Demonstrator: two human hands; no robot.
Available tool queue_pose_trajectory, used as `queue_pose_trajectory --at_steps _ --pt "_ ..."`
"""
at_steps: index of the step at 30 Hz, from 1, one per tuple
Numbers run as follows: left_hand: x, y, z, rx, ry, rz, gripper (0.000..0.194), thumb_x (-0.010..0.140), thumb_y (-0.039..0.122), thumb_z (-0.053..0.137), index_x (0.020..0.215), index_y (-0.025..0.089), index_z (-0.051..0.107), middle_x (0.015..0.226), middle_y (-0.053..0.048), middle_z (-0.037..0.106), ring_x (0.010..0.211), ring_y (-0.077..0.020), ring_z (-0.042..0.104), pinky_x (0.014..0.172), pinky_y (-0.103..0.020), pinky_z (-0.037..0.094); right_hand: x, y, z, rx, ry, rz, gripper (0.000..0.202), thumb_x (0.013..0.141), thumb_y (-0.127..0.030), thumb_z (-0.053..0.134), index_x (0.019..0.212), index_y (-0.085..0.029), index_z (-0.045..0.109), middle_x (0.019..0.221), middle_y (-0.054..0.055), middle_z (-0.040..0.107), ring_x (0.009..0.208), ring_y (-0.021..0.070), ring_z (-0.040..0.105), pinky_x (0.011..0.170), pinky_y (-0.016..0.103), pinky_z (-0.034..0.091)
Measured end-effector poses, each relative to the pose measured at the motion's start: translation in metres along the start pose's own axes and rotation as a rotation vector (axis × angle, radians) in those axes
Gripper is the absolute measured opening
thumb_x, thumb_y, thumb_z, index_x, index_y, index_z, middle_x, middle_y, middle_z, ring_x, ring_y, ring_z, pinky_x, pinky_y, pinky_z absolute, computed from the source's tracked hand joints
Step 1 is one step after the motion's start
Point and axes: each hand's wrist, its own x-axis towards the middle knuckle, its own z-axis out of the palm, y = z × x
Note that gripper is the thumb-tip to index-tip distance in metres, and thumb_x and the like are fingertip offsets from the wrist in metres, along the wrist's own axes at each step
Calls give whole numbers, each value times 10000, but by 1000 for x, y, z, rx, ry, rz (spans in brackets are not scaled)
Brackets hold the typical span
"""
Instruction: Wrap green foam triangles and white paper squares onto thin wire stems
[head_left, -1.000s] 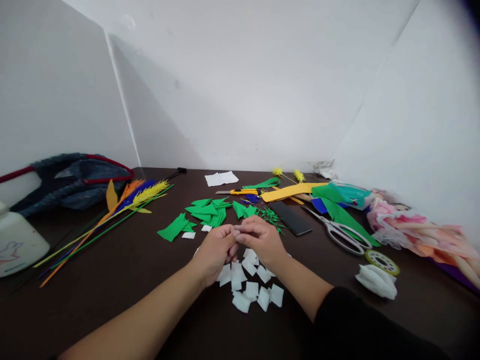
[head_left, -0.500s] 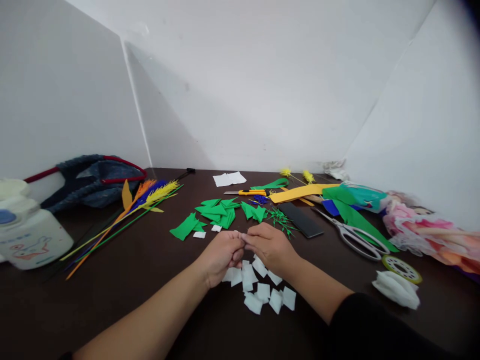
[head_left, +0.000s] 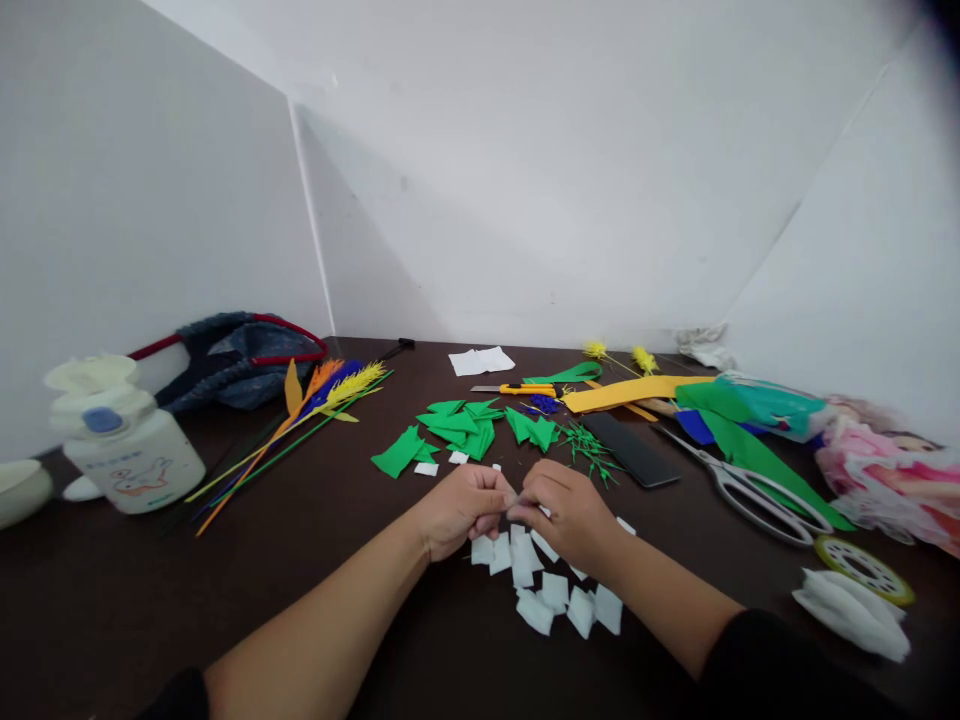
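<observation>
My left hand (head_left: 466, 508) and my right hand (head_left: 568, 508) meet above the middle of the table, thumbs and forefingers pinched together. Whatever they pinch is too small and hidden to make out. Small white tissue squares (head_left: 554, 592) lie scattered just below and under them. Beyond my fingers are cut green paper pieces (head_left: 457, 428), a few with pointed tips. Thin green sprigs (head_left: 589, 450) rest past my right hand, beside a dark flat slab (head_left: 631, 450).
A yellow utility knife (head_left: 525, 390) lies at the back, blade out. Grey-handled scissors (head_left: 765, 495), a tape roll (head_left: 864, 570) and a folded tissue (head_left: 851, 612) are on the right. Paper flower stems (head_left: 300, 430) and a white bottle (head_left: 127, 440) stand left.
The view has swung left, so everything sits further right in the picture. My fingers stay pinched together, and the right hand has turned slightly.
</observation>
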Motion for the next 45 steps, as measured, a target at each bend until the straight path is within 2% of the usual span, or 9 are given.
queue_pose_trajectory --at_steps 8,13,21,24,27,29,34,39,45 --pt "-3 2 -5 122 -51 39 235 664 338 639 598 135 540 365 76 424 306 -28 299 412 -194 291 -2 1 5 301 25 122 185 720 -316 637 866 -203 627 771 31 586 627 118 555 573 245 477" --pt "-1 -3 -3 19 39 70 246 663 320 646 566 136 514 353 48 465 311 -38 328 388 -186 229 1 -7 6 190 112 68 100 776 -252 577 816 -190 645 724 39 608 669 133 573 602 249 487" --pt "1 -2 8 -128 10 155 245 743 356 566 622 148 524 350 75 410 322 -37 284 518 -233 380 4 -2 5 -131 160 -55 167 839 -176 446 800 -153 607 731 77 613 705 164 541 658 295 467" --pt "-2 13 -11 182 130 151 211 716 349 573 656 147 554 435 26 493 388 -79 395 464 -215 336 4 5 5 -159 111 29 232 851 -226 431 671 -166 565 625 46 569 622 153 514 589 278 430" --pt "-7 35 -55 718 592 258 186 728 333 530 671 163 581 589 -16 581 549 -126 508 538 -228 365 3 9 4 -116 81 177 227 820 -260 486 611 -179 523 575 9 532 570 131 494 548 247 390" --pt "-11 44 -90 1129 850 138 180 729 334 506 785 198 610 725 -26 627 650 -156 544 573 -241 372 3 10 2 -76 74 288 208 786 -262 530 595 -182 511 570 -5 528 561 122 491 545 233 374" --pt "-10 38 -140 1301 775 -54 198 571 260 651 766 225 645 853 -46 649 778 -213 570 664 -278 391 4 16 -4 -40 52 494 214 744 -300 561 575 -186 498 554 -19 527 528 117 469 518 223 336" --pt "-7 27 -143 1394 707 -197 300 528 254 679 826 262 641 896 -63 659 855 -277 569 738 -368 387 2 25 -9 -59 21 492 275 815 -336 437 583 -190 458 524 -22 455 521 119 430 520 231 302" --pt "-7 36 -136 1448 698 -276 129 546 242 651 674 255 640 830 -47 668 854 -313 565 791 -473 325 2 27 -10 44 28 518 371 836 -384 379 524 -196 306 495 -38 338 488 107 347 492 239 248"
